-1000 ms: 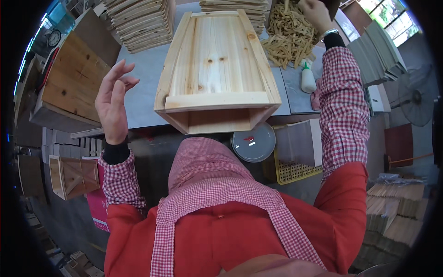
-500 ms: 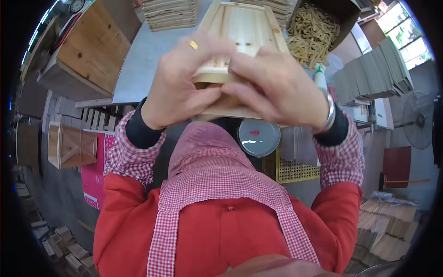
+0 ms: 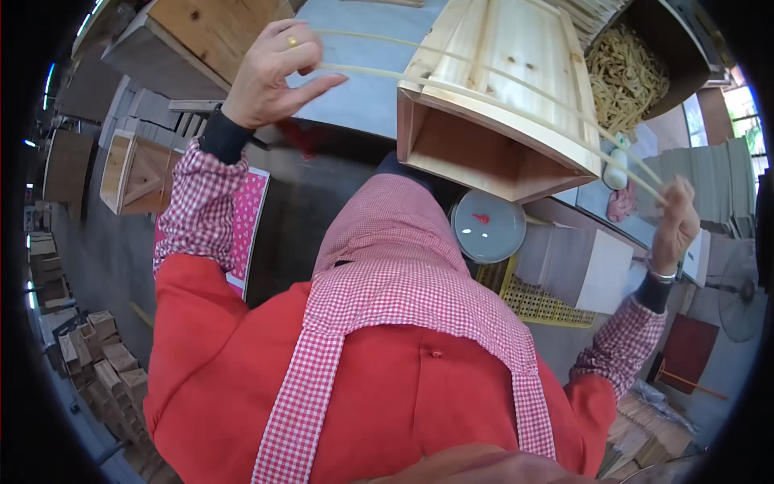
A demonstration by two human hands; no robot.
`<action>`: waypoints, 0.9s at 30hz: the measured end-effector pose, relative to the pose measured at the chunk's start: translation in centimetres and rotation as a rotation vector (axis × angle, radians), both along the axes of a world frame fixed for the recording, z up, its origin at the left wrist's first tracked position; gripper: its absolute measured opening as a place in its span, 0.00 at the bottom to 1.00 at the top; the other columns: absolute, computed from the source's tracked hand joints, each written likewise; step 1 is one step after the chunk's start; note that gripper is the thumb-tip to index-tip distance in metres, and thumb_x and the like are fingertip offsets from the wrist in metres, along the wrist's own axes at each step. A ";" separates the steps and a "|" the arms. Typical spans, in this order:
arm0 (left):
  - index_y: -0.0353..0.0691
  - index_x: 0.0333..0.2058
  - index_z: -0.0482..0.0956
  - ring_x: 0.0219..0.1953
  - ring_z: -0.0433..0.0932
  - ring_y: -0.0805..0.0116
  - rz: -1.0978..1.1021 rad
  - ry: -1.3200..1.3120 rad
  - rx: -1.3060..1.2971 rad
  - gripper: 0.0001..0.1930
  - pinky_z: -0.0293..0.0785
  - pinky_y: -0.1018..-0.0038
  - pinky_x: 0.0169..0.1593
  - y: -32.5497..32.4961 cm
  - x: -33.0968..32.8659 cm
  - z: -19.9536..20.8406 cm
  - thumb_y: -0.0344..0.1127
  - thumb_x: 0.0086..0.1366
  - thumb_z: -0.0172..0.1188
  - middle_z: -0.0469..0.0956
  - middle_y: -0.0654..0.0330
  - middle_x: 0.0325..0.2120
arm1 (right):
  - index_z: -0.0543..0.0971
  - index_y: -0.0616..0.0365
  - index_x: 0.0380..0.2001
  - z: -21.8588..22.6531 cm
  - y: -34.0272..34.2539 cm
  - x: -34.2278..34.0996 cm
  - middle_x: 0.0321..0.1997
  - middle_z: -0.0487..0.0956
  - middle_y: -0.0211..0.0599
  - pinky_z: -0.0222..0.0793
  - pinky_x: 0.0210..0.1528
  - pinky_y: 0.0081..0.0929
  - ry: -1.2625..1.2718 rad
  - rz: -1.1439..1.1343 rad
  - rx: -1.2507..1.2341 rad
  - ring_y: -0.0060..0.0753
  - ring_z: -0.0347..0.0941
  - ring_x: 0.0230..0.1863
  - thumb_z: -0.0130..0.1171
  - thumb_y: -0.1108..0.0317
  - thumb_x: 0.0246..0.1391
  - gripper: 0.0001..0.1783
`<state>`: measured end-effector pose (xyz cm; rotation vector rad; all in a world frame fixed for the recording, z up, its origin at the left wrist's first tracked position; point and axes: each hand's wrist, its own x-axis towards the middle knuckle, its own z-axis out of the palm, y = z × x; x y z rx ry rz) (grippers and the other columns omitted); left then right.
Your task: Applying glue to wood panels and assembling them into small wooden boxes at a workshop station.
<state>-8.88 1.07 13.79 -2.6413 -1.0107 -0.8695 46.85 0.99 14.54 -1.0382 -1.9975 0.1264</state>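
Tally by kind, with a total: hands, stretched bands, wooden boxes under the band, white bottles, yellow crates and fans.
Left hand and right hand: 2
Band: 1
Box: 1
Bottle: 1
Crate: 1
Fan: 1
Total: 7

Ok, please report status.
Left hand, right hand: holding stretched tan rubber band. Pale tapered wooden box: band across, contact unclear. White plastic bottle beside box.

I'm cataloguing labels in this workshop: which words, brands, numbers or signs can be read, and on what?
None can be read.
Tapered wooden box: no lettering visible.
Stretched rubber band: no lettering visible.
White squeeze bottle: no legible label.
Pink patterned panel: any print is too small to read.
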 end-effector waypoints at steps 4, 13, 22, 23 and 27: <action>0.42 0.27 0.73 0.45 0.74 0.61 0.092 0.139 -0.048 0.11 0.64 0.59 0.57 -1.2 -0.6 -7.1 0.37 0.53 0.67 0.73 0.62 0.30 | 0.76 0.67 0.26 -7.1 -1.2 3.5 0.29 0.76 0.37 0.65 0.46 0.30 -0.123 -0.144 -0.178 0.33 0.72 0.41 0.49 0.71 0.62 0.13; 0.46 0.49 0.75 0.64 0.60 0.61 0.184 0.354 -0.151 0.18 0.52 0.52 0.66 -2.9 3.5 -20.6 0.38 0.59 0.61 0.71 0.61 0.52 | 0.77 0.61 0.22 -17.0 -2.1 -5.4 0.40 0.79 0.37 0.59 0.56 0.44 -0.537 0.008 -0.026 0.46 0.67 0.58 0.61 0.74 0.48 0.05; 0.48 0.56 0.71 0.66 0.58 0.64 0.234 0.424 -0.100 0.23 0.52 0.51 0.66 -2.0 4.4 -21.5 0.40 0.61 0.57 0.67 0.62 0.58 | 0.76 0.56 0.20 -20.6 2.6 -6.2 0.32 0.77 0.37 0.61 0.53 0.47 -0.638 -0.135 0.049 0.45 0.72 0.43 0.64 0.72 0.38 0.05; 0.46 0.55 0.71 0.65 0.59 0.64 0.217 0.445 -0.166 0.23 0.52 0.51 0.66 -2.3 4.5 -21.2 0.39 0.61 0.57 0.68 0.61 0.58 | 0.76 0.56 0.21 -20.3 3.0 -6.1 0.31 0.77 0.39 0.63 0.50 0.47 -0.637 -0.135 0.001 0.47 0.73 0.39 0.64 0.72 0.36 0.06; 0.36 0.49 0.75 0.59 0.68 0.59 0.037 0.329 -0.191 0.20 0.60 0.55 0.63 -2.2 5.1 -18.6 0.33 0.57 0.59 0.73 0.54 0.51 | 0.78 0.58 0.27 -19.7 3.1 -6.5 0.29 0.76 0.45 0.69 0.36 0.44 -0.292 0.021 0.174 0.53 0.73 0.32 0.66 0.70 0.32 0.13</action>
